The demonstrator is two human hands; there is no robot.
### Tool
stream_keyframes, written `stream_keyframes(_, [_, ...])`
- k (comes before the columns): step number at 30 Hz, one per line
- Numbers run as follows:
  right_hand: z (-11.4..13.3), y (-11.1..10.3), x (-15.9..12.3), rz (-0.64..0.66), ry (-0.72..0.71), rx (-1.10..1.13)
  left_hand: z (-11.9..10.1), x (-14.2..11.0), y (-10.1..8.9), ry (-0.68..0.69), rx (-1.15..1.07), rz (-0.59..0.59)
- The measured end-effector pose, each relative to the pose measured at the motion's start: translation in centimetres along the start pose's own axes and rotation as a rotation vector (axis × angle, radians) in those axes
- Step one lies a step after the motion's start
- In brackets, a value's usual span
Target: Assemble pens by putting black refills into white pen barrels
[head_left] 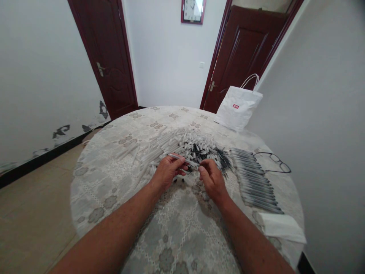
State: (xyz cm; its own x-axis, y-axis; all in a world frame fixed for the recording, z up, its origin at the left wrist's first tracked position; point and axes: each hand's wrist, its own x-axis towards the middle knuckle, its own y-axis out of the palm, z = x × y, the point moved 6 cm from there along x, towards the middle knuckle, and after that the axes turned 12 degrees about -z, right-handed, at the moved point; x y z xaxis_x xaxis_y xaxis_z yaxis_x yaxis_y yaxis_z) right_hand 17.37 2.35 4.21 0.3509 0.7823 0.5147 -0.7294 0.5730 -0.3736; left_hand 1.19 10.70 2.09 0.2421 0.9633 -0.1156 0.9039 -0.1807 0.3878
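My left hand (170,169) pinches a slim whitish pen barrel (185,159) between thumb and fingers. The barrel lies nearly level, its right end sloping down toward my right hand (211,178). The fingers of that hand are closed at this end of the barrel; whether they also hold a small part is hidden. Just beyond both hands spreads a heap of loose pen parts: long white tubes (162,146), short white caps (203,140) and thin black refills (225,158). A couple of tiny black pieces (183,180) lie below my left fingers.
To the right, a row of pens (256,182) lies side by side, with eyeglasses (275,161) next to it. Nearer is a folded white sheet (282,227). A white paper bag (238,108) stands at the back right of the round table's patterned cloth (114,220).
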Motion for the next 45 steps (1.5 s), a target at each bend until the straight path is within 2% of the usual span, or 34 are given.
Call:
stream_keyframes(3, [0.3,0.0,0.0,0.004,-0.039,-0.062,0.1,0.0,0.0,0.005,0.001,0.006])
stream_keyframes(7, [0.6,0.0,-0.1,0.009,-0.018,-0.093,0.2,0.1,0.0,0.014,0.002,0.018])
stream_keyframes(13, [0.1,0.4,-0.2,0.059,0.063,-0.022,0.3,0.3,0.0,0.021,-0.01,0.033])
stream_keyframes(20, [-1.0,0.9,-0.2,0.053,0.15,0.13,0.0,0.1,0.3,0.072,0.068,0.069])
stream_keyframes(25, [-0.6,0.4,0.2,0.035,0.093,0.111,-0.6,-0.4,0.7,0.226,0.375,0.11])
stream_keyframes(30, [-1.2,-2.4,1.3,-0.216,0.084,0.034,-0.9,-0.5,0.3,0.665,0.951,0.056])
stream_keyframes(32, [-1.4,-3.2,1.7,-0.279,0.054,-0.01,-0.4,-0.5,0.2,0.769,1.116,0.075])
stream_keyframes(39, [-0.3,-3.2,1.6,-0.302,-0.076,-0.091,0.8,-1.0,1.0,0.892,1.43,0.216])
stream_keyframes(45, [0.8,-3.2,1.4,-0.283,-0.119,-0.112,1.2,-0.9,1.5,0.925,1.539,0.199])
